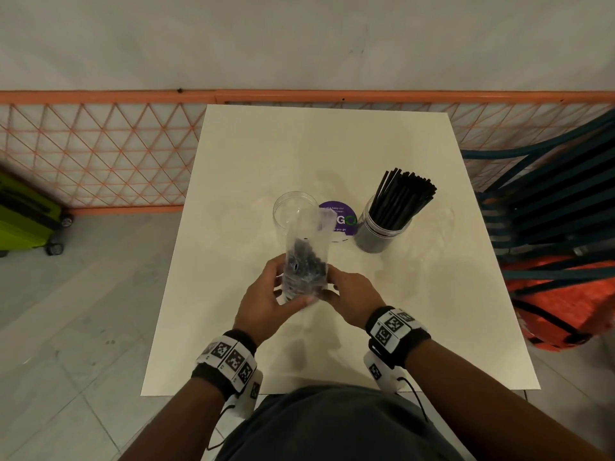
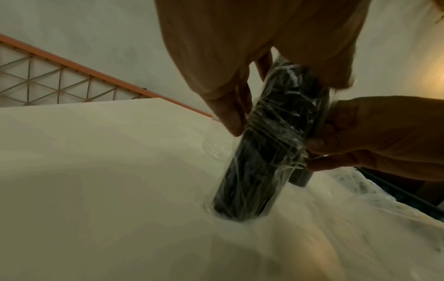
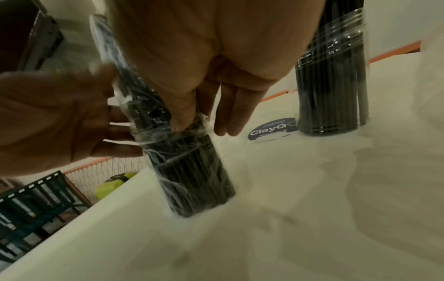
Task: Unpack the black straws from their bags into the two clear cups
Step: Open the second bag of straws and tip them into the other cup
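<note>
A clear plastic bag of black straws (image 1: 304, 264) stands upright on the white table (image 1: 332, 144), its bottom end on the tabletop. My left hand (image 1: 281, 287) grips its left side and my right hand (image 1: 332, 284) pinches the plastic on its right side. In the wrist views the bag (image 2: 264, 152) (image 3: 187, 167) is wrinkled where the fingers (image 2: 228, 117) squeeze it. Just behind the bag an empty clear cup (image 1: 294, 211) stands. To the right, a second clear cup (image 1: 386, 227) (image 3: 331, 95) holds a bundle of loose black straws (image 1: 402, 197).
A round purple sticker (image 1: 339, 217) lies between the cups. Crumpled clear film (image 2: 360, 190) lies on the table by the full cup. An orange mesh fence (image 1: 100, 151) runs behind the table, a green suitcase (image 1: 26, 214) stands left, and dark chairs (image 1: 549, 201) over an orange bag (image 1: 565, 294) stand right.
</note>
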Action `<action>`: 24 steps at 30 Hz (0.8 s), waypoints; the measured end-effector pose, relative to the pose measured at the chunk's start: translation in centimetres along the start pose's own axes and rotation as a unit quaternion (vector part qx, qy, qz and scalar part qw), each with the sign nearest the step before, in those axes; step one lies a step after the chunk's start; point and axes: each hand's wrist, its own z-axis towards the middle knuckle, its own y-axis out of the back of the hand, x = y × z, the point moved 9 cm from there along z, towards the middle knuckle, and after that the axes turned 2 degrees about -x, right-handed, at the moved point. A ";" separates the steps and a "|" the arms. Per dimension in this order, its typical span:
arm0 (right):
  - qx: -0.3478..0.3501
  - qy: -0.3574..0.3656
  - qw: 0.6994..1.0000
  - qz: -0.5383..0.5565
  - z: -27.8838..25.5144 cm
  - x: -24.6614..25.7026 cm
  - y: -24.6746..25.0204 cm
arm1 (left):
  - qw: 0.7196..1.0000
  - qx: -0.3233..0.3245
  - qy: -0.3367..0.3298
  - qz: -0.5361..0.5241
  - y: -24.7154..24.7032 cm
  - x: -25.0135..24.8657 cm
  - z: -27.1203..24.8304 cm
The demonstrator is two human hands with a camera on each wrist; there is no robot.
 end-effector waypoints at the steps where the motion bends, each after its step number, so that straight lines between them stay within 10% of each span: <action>1: 0.001 -0.003 1.000 -0.004 0.1 -0.1 0.1 | 1.000 -0.008 -0.001 0.010 0.0 0.0 -0.1; 24: 0.037 -0.042 0.997 0.053 0.4 -0.3 -1.0 | 0.986 0.024 0.029 0.163 -1.6 2.2 0.3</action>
